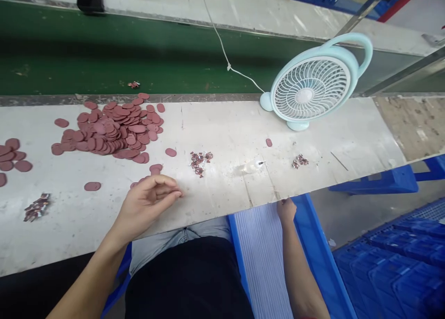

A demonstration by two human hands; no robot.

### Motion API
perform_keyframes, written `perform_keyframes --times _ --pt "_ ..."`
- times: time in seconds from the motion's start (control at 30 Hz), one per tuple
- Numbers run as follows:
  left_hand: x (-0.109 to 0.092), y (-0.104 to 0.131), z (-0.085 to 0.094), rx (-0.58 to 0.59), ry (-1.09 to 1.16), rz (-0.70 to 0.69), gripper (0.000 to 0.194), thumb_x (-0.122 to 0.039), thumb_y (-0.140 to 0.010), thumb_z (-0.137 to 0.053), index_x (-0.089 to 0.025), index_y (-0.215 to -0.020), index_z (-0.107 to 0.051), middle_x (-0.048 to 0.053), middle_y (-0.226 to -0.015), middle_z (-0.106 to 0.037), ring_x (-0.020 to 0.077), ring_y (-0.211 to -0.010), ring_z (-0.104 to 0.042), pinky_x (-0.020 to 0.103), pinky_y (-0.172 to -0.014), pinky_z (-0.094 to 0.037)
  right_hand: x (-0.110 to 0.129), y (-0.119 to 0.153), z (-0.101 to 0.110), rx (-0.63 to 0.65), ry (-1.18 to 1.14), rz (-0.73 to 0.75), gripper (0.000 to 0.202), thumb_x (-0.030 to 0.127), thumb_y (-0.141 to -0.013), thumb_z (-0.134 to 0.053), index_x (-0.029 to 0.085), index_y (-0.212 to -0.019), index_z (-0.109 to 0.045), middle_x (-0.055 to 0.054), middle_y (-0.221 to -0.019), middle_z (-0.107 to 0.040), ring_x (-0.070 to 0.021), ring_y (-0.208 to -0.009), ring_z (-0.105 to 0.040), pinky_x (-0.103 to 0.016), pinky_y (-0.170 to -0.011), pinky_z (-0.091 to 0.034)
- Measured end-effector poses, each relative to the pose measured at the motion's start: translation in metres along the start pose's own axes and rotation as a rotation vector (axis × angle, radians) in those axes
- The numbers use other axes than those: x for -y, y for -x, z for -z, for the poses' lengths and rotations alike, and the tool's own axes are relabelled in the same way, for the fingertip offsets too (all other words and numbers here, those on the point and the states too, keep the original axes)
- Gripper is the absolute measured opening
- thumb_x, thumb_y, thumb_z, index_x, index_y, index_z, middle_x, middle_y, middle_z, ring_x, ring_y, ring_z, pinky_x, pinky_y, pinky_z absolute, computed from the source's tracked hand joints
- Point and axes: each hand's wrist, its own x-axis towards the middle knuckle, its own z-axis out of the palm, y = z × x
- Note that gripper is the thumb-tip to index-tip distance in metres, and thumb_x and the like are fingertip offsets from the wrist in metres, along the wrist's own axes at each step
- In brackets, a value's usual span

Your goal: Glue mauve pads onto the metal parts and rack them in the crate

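Note:
My left hand is over the front of the white tabletop, thumb and fingertips brought together in a pinch. Whether anything small sits between the tips, I cannot make out. Just behind it lie a few reddish-brown oval discs, one partly covered by the hand. Farther back spreads a large pile of the same discs. My right hand is closed at the table's front edge, above a blue crate holding a white ribbed sheet. Its fingertips are mostly hidden; a small dark spot shows there.
A light-blue fan stands at the back right, its white cable running up. Small heaps of brownish scraps dot the table. A clear bottle-like object with a dark tip lies mid-table. Blue crates are stacked at lower right.

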Motion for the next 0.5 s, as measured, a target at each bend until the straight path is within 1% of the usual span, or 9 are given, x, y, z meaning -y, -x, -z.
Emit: perform_keyframes --times 0.1,0.2,0.3,0.4,0.5 --pt "0.002 0.011 0.000 -0.056 0.053 -0.026 0.014 -0.018 -0.080 -0.073 -0.022 -0.090 -0.065 0.002 -0.083 -0.063 0.0158 -0.076 -0.063 0.027 -0.065 -0.055 0.011 -0.002 -0.003 0.035 0.046 0.010 0.023 0.035 -0.092 -0.063 0.018 -0.107 -0.064 -0.004 -0.105 -0.066 -0.0165 -0.092 -0.066 -0.033 -0.078 -0.057" --pt "0.007 0.020 0.000 -0.052 0.087 -0.010 0.011 -0.015 -0.082 -0.070 -0.023 -0.089 -0.066 -0.001 -0.076 -0.060 0.0116 -0.064 -0.056 0.024 -0.056 -0.050 0.021 0.001 -0.005 0.057 0.108 -0.013 0.022 0.036 -0.092 -0.063 0.018 -0.105 -0.064 -0.004 -0.101 -0.067 -0.0153 -0.088 -0.066 -0.031 -0.077 -0.057" --pt "0.014 0.024 -0.003 -0.038 0.153 0.019 0.011 -0.014 -0.083 -0.070 -0.023 -0.088 -0.066 -0.002 -0.076 -0.060 0.0097 -0.060 -0.055 0.024 -0.056 -0.049 0.029 0.005 -0.005 0.075 0.178 -0.055 0.021 0.037 -0.092 -0.063 0.018 -0.101 -0.065 -0.003 -0.097 -0.068 -0.0139 -0.084 -0.066 -0.029 -0.074 -0.057" --pt "0.018 0.025 -0.005 -0.035 0.244 0.054 0.010 -0.014 -0.083 -0.070 -0.023 -0.085 -0.067 -0.003 -0.080 -0.061 0.0069 -0.057 -0.055 0.023 -0.057 -0.049 0.034 0.009 -0.004 0.081 0.211 -0.070 0.021 0.036 -0.092 -0.063 0.018 -0.103 -0.065 -0.003 -0.100 -0.067 -0.0148 -0.087 -0.066 -0.030 -0.075 -0.057" --pt "0.018 0.024 -0.006 -0.037 0.328 0.135 0.010 -0.016 -0.081 -0.073 -0.023 -0.089 -0.071 -0.001 -0.088 -0.065 0.0074 -0.062 -0.058 0.021 -0.058 -0.051 0.042 0.013 -0.001 0.054 0.189 -0.041 0.021 0.035 -0.092 -0.063 0.018 -0.105 -0.064 -0.003 -0.101 -0.066 -0.0149 -0.088 -0.065 -0.030 -0.075 -0.057"
